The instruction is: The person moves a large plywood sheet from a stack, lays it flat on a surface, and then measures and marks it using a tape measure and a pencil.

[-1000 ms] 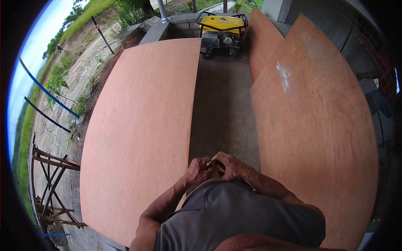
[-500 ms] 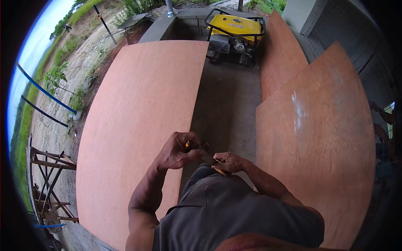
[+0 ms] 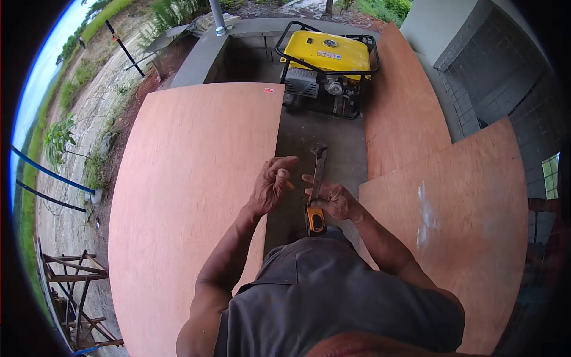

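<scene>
My left hand is closed above the inner edge of the left plywood sheet. A thin pencil with an orange end pokes out of its fingers, mostly hidden by them. In my right hand is a tape measure with an orange and black case, held just in front of my body. Its metal blade is drawn out a short way and points forward over the floor, with fingertips showing beside it. The two hands are apart.
A yellow generator in a black frame stands ahead on the concrete floor. On the right, one plywood sheet overlaps another. Wooden trestles stand outside at the left. A low concrete wall lies beyond.
My hands have separated and moved forward. The left has let go of the tape's end, and the extended blade now shows upright in view. My view has tilted up a little.
</scene>
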Motion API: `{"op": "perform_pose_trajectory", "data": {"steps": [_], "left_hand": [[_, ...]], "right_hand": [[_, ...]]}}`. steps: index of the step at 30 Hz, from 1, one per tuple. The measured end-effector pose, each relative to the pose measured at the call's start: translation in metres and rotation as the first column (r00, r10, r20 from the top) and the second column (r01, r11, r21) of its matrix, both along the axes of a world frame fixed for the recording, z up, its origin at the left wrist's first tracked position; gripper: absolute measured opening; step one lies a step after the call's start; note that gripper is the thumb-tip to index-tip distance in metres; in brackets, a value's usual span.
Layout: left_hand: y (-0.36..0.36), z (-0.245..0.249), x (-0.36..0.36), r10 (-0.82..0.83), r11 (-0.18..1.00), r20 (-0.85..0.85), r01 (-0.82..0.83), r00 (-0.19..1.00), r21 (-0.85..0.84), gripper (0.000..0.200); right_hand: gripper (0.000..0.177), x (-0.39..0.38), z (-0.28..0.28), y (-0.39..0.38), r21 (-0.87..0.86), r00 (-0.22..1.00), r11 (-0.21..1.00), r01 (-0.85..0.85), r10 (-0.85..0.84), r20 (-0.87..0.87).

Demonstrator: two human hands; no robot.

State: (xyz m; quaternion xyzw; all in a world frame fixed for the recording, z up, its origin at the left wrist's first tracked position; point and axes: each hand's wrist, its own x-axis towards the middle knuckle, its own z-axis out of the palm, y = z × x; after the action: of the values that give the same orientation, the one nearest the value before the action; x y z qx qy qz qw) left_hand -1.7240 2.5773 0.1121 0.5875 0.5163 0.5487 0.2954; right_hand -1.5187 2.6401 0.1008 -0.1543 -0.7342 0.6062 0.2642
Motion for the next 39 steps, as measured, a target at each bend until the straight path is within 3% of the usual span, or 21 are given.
{"op": "perform_pose_trajectory", "data": {"steps": [1,4,5,7,9,11,13,16,18,19,20,23,25,27,30,34,36,39], "left_hand": [[0.015,-0.006,0.001,-0.018,1.0,-0.082,0.017,0.996,-0.004,0.045],[0.061,-0.042,-0.002,-0.056,0.998,-0.032,0.056,0.998,0.01,0.045],[0.077,-0.057,-0.006,-0.049,0.999,-0.011,0.049,0.999,-0.003,0.047],[0.099,-0.074,-0.023,0.033,0.961,0.349,0.066,0.936,-0.269,0.065],[0.115,-0.078,-0.033,0.104,0.957,0.398,0.017,0.911,-0.289,0.076],[0.138,-0.078,-0.031,0.01,0.986,0.622,0.094,0.783,-0.135,0.087],[0.159,-0.085,-0.036,0.169,0.955,0.555,0.003,0.815,-0.295,0.096],[0.207,-0.084,-0.036,0.443,0.83,0.233,-0.298,0.866,-0.471,0.088],[0.226,-0.104,-0.045,0.535,0.757,0.008,-0.475,0.845,-0.449,0.083],[0.229,-0.124,-0.048,0.57,0.74,-0.078,-0.552,0.818,-0.386,0.081],[0.223,-0.119,-0.052,0.587,0.684,-0.115,-0.566,0.802,-0.46,0.078],[0.194,-0.102,-0.056,0.574,0.545,-0.151,-0.513,0.805,-0.663,0.068],[0.165,-0.116,-0.051,0.541,0.483,-0.166,-0.466,0.825,-0.742,0.061],[0.126,-0.148,-0.047,0.538,0.419,-0.195,-0.46,0.82,-0.783,0.058],[0.08,-0.187,-0.037,0.524,0.329,-0.205,-0.418,0.827,-0.847,0.059],[0.059,-0.239,-0.023,0.524,0.328,-0.184,-0.396,0.832,-0.858,0.059],[0.062,-0.211,-0.024,0.536,0.313,-0.139,-0.349,0.832,-0.883,0.059],[0.062,-0.204,-0.026,0.574,0.269,-0.115,-0.32,0.81,-0.908,0.056]], "right_hand": [[0.014,-0.012,0.001,0.016,0.006,0.999,1.0,-0.002,0.002,-0.047],[0.016,-0.043,-0.006,0.067,-0.147,0.965,0.956,-0.253,0.26,0.031],[0.015,-0.053,-0.009,0.084,-0.139,0.961,0.956,-0.257,0.267,0.063],[0.015,-0.072,-0.015,0.119,-0.117,0.951,0.956,-0.27,0.283,0.121],[0.015,-0.091,-0.032,0.153,-0.148,0.974,0.969,-0.196,0.21,0.083],[0.015,-0.117,-0.047,0.197,-0.087,0.984,0.984,-0.153,0.16,0.084],[0.015,-0.134,-0.055,0.237,-0.041,0.978,0.995,-0.086,0.093,0.186],[0.018,-0.162,-0.075,0.284,-0.067,0.954,0.998,-0.022,0.041,0.297],[0.021,-0.183,-0.117,0.31,-0.194,0.969,0.977,-0.089,0.13,0.212],[0.021,-0.192,-0.132,0.319,-0.159,0.961,0.981,-0.109,0.145,0.234],[0.021,-0.203,-0.14,0.327,-0.117,0.954,0.986,-0.118,0.145,0.261],[0.019,-0.244,-0.114,0.346,-0.458,0.937,0.887,0.06,0.109,0.332],[0.021,-0.274,-0.122,0.38,-0.493,0.923,0.865,0.094,0.111,0.369],[0.021,-0.297,-0.151,0.416,-0.39,0.895,0.918,0.067,0.118,0.431],[0.021,-0.308,-0.165,0.434,-0.425,0.824,0.905,0.024,0.223,0.521],[0.018,-0.298,-0.177,0.449,-0.538,0.663,0.834,-0.123,0.472,0.581],[0.022,-0.293,-0.188,0.458,-0.652,0.618,0.752,-0.095,0.558,0.553],[0.039,-0.284,-0.21,0.478,-0.663,0.567,0.744,-0.085,0.583,0.582]]}}
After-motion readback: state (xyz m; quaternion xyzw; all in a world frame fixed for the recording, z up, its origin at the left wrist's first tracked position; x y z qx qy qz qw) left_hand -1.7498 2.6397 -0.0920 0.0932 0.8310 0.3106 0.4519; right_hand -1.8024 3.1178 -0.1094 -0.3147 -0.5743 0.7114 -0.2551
